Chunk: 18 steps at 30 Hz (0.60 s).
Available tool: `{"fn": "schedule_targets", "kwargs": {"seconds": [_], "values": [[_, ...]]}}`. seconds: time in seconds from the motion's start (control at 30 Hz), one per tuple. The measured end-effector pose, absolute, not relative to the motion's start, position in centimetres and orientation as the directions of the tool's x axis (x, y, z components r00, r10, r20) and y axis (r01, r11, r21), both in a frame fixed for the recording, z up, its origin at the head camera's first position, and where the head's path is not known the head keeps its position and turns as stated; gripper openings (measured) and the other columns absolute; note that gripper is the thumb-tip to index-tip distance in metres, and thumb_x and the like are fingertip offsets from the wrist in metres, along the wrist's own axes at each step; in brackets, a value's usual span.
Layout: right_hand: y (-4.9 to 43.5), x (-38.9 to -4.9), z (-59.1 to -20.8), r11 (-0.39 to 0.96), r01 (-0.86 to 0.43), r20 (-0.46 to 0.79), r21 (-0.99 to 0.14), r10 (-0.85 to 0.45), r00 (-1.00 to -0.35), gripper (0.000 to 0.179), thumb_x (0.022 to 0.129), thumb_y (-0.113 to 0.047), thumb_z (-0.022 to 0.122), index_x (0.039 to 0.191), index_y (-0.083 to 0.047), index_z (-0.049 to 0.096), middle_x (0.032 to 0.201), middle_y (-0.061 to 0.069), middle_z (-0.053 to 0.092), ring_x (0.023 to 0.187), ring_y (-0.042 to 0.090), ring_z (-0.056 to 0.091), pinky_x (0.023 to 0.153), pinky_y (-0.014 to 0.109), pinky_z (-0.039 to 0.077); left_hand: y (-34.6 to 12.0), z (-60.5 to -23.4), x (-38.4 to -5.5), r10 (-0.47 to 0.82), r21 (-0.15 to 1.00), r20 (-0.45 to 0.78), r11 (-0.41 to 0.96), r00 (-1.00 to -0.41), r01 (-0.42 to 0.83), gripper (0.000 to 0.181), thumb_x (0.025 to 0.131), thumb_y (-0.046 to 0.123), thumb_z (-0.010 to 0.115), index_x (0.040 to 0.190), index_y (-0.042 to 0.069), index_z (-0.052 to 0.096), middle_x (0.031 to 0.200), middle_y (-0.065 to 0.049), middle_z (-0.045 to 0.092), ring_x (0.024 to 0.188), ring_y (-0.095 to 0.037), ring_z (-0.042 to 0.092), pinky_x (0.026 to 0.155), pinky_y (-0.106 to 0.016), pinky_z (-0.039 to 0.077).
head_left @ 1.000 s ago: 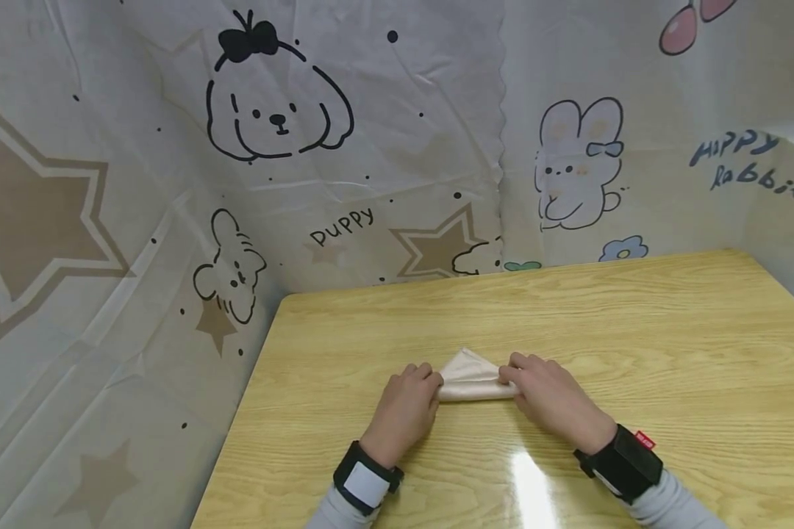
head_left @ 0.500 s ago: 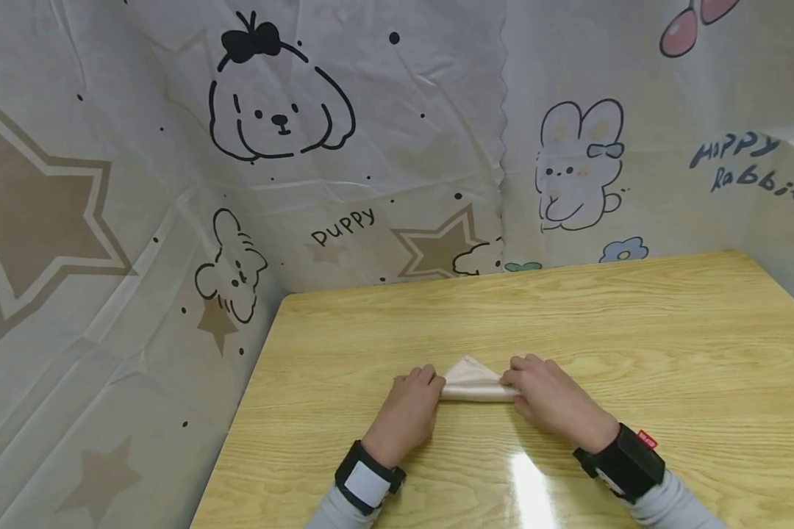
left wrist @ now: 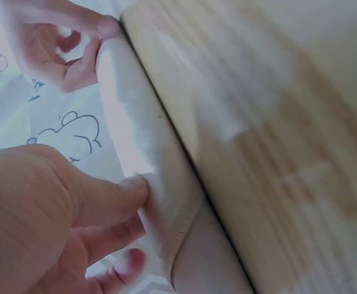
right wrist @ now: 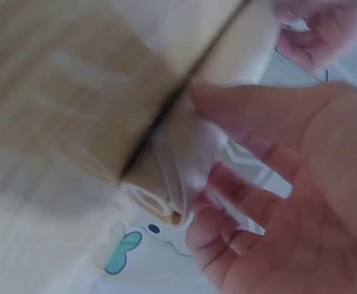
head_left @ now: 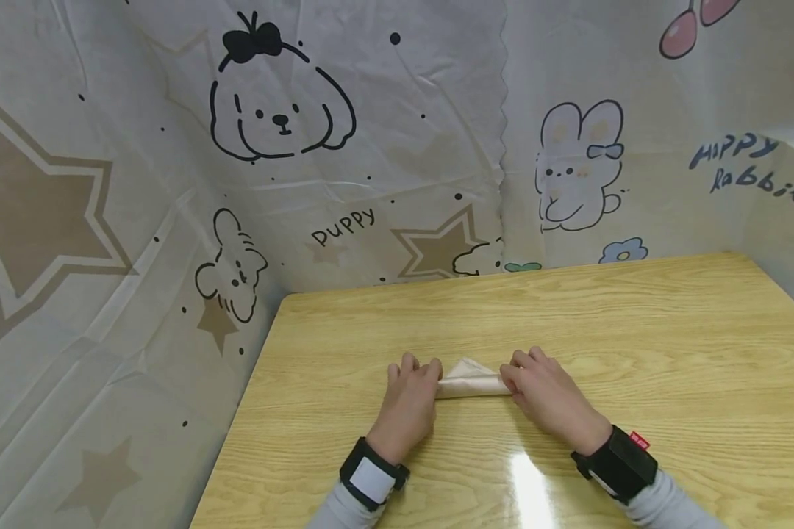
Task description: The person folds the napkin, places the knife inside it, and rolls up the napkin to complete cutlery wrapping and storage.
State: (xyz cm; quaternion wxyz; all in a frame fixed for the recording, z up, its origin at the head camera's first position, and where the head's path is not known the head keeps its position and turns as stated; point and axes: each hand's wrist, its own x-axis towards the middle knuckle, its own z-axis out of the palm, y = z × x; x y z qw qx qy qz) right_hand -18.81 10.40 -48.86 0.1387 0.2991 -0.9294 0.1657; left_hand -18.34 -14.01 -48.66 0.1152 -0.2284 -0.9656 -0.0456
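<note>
A cream cloth (head_left: 474, 386), rolled into a narrow tube, lies crosswise on the wooden table, with a small triangular corner (head_left: 468, 366) still flat beyond it. My left hand (head_left: 405, 408) pinches the roll's left end and my right hand (head_left: 556, 402) its right end. In the left wrist view, my left thumb (left wrist: 132, 191) presses on the near side of the roll (left wrist: 129, 110), and a stitched, slanting edge shows beside it. The right wrist view shows spiral layers at the roll's end (right wrist: 160, 190), with the right thumb (right wrist: 218, 101) on top and fingers spread behind.
The pale wood table (head_left: 609, 316) extends past the cloth on all sides. A printed sheet (head_left: 384, 154) with cartoon animals and stars hangs along the back and left edges. Black bands (head_left: 373, 474) are strapped around both wrists over grey sleeves.
The cloth has been rolled further away from me, so the triangular corner beyond it shows smaller. Both hands keep their hold on the ends, and their fingers have lifted slightly.
</note>
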Motion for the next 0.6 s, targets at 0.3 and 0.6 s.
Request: {"fn": "schedule_targets", "kwargs": {"seconds": [0.3,0.6], "values": [[10.1,-19.0,-49.0,0.783,-0.565,0.354,-0.260,-0.466,-0.810,0.025,0.073,0.002,0.078,0.075,-0.015,0.059,0.078,-0.002,0.048,0.069,0.015,0.041,0.056,0.027,0.039,-13.8,-47.5,-19.1,0.376,0.115,0.190,0.909,-0.907,0.401,0.013,0.087,0.005,0.068,0.098,0.008,0.065,0.088,-0.004,0.054,0.066,-0.014,0.049,0.053,-0.025,0.044],[10.5,-19.1,-48.6,0.789,-0.516,0.312,-0.334,-0.424,-0.850,0.021,0.072,0.007,0.073,0.086,-0.007,0.068,0.084,0.004,0.060,0.073,0.016,0.053,0.059,0.031,0.048,-13.3,-48.0,-19.9,0.394,0.119,0.229,0.896,-0.890,0.428,0.017,0.087,0.011,0.067,0.103,0.005,0.066,0.087,-0.006,0.062,0.074,-0.019,0.058,0.062,-0.033,0.052]]}}
